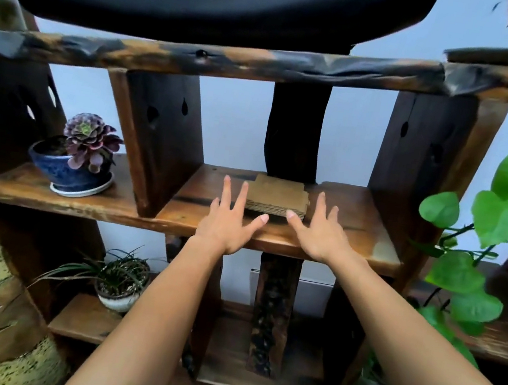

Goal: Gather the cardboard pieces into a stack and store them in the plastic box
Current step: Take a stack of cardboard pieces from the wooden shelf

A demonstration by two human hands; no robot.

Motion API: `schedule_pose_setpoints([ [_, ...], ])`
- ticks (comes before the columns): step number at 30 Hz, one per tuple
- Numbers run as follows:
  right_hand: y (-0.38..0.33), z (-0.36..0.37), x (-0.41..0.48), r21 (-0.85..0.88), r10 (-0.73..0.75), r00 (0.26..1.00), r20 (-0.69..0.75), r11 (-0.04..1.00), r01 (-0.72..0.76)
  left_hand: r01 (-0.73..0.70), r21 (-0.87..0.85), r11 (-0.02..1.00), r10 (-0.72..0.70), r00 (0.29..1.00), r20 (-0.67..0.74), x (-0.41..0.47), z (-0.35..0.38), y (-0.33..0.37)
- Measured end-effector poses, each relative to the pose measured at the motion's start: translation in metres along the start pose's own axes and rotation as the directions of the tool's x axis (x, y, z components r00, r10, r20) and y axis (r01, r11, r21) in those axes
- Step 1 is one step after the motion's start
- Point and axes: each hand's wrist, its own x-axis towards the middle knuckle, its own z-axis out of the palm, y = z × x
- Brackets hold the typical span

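wooden shelf | cardboard stack | left hand, right hand spread, flanking

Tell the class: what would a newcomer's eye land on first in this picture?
Two bare hands, the left hand and right hand, reach open toward a cardboard stack on the middle wooden shelf. A purple succulent in a blue pot sits further left; bright green vine leaves hang at right.

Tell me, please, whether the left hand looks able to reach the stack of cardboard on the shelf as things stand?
Probably yes. The left hand is open, right beside the cardboard stack on the shelf, thumb near its front edge. Nothing lies between them, and the right hand is on the other side.
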Motion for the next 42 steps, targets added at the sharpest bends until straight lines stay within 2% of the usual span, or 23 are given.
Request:
schedule_pose_setpoints([
  [6, -0.004, -0.01, 0.038, 0.224, 0.126, 0.992, 0.03, 0.966, -0.13, 0.088, -0.004, 0.996, -0.088, 0.994, 0.059, 0.033, -0.006, -0.003],
  [10, -0.013, -0.018, 0.064, 0.249, 0.215, 0.977, 0.011, 0.945, -0.211, 0.19, -0.158, 0.969, -0.174, 0.979, 0.109, 0.056, -0.017, -0.004],
  [14, -0.031, -0.026, 0.085, 0.224, 0.254, 0.966, 0.039, 0.94, -0.256, 0.272, -0.4, 0.875, -0.235, 0.962, 0.14, 0.086, -0.03, -0.001],
  [18, -0.045, -0.024, 0.103, 0.277, 0.264, 0.958, 0.109, 0.918, -0.284, 0.343, -0.594, 0.728, -0.27, 0.939, 0.212, 0.116, -0.036, 0.008],
  [22, -0.042, -0.02, 0.114, 0.333, 0.327, 0.923, 0.203, 0.863, -0.379, 0.357, -0.635, 0.685, -0.248, 0.934, 0.258, 0.126, -0.036, 0.003],
  [25, -0.037, -0.022, 0.121, 0.459, 0.318, 0.904, 0.285, 0.783, -0.42, 0.426, -0.692, 0.582, -0.258, 0.904, 0.34, 0.126, -0.036, -0.001],
  [27, -0.035, -0.022, 0.125, 0.594, 0.252, 0.914, 0.318, 0.699, -0.399, 0.433, -0.797, 0.422, -0.242, 0.901, 0.361, 0.128, -0.041, 0.001],
  [29, -0.035, -0.018, 0.126, 0.738, 0.195, 0.944, 0.266, 0.589, -0.33, 0.421, -0.869, 0.26, -0.185, 0.905, 0.383, 0.124, -0.045, 0.006],
  [31, -0.038, -0.011, 0.123, 0.848, 0.15, 0.975, 0.163, 0.483, -0.216, 0.338, -0.907, 0.253, -0.139, 0.94, 0.311, 0.122, -0.043, 0.011],
  [33, -0.042, -0.006, 0.119, 0.885, 0.103, 0.994, 0.038, 0.458, -0.081, 0.232, -0.924, 0.304, -0.141, 0.97, 0.197, 0.116, -0.043, 0.017],
  [36, -0.044, -0.002, 0.11, 0.908, 0.041, 0.997, -0.073, 0.417, 0.049, 0.231, -0.942, 0.242, -0.242, 0.955, 0.172, 0.109, -0.04, 0.022],
  [38, -0.043, 0.002, 0.104, 0.915, 0.081, 0.991, -0.105, 0.398, 0.064, 0.257, -0.945, 0.201, -0.286, 0.938, 0.194, 0.109, -0.032, 0.019],
  [42, -0.041, 0.014, 0.099, 0.901, 0.218, 0.975, -0.046, 0.431, -0.054, 0.273, -0.946, 0.172, -0.349, 0.915, 0.2, 0.106, -0.01, 0.012],
])
